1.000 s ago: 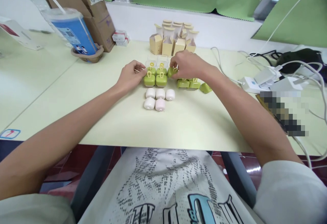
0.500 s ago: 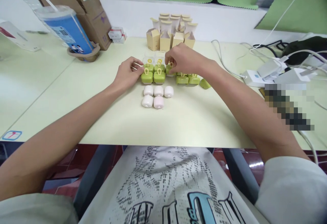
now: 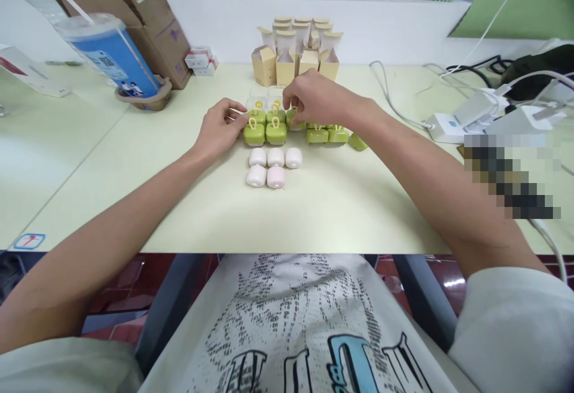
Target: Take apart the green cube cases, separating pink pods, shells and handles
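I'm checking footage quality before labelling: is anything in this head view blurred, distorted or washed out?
Head view: lighting is even and soft, with faint shadows under the small green cases; wide-angle distortion bends the pale table edge and stretches both forearms; a pixelated patch masks something at the right; the left hand and right hand are sharp, without motion blur.

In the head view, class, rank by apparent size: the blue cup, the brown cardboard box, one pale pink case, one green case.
1. brown cardboard box, partly cut off
2. blue cup
3-4. green case and pale pink case: look alike, unranked.
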The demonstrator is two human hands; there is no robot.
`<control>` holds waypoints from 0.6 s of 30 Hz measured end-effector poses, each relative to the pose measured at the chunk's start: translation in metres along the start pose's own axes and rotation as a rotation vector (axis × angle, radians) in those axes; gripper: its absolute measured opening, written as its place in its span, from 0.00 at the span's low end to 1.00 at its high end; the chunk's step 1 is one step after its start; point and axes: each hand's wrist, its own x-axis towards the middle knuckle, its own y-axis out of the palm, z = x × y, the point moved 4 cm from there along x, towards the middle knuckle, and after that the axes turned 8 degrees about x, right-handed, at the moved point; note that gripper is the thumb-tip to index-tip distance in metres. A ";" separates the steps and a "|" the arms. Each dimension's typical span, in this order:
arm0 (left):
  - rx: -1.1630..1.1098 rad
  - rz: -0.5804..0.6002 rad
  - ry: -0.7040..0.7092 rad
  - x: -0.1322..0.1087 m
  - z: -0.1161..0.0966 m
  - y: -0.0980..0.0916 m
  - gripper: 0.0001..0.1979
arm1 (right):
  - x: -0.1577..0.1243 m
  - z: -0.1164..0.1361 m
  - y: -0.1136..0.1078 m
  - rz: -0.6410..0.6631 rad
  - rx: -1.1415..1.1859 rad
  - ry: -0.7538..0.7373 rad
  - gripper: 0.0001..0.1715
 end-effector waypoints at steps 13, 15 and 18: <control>0.004 -0.008 -0.116 -0.008 -0.015 -0.004 0.07 | -0.003 0.002 -0.007 -0.005 -0.053 0.023 0.13; 0.005 0.005 -0.119 -0.010 -0.019 -0.004 0.07 | -0.007 0.011 -0.010 0.010 -0.048 0.025 0.14; 0.027 0.038 -0.113 -0.014 -0.023 -0.003 0.07 | -0.013 0.029 -0.012 0.016 -0.105 0.006 0.16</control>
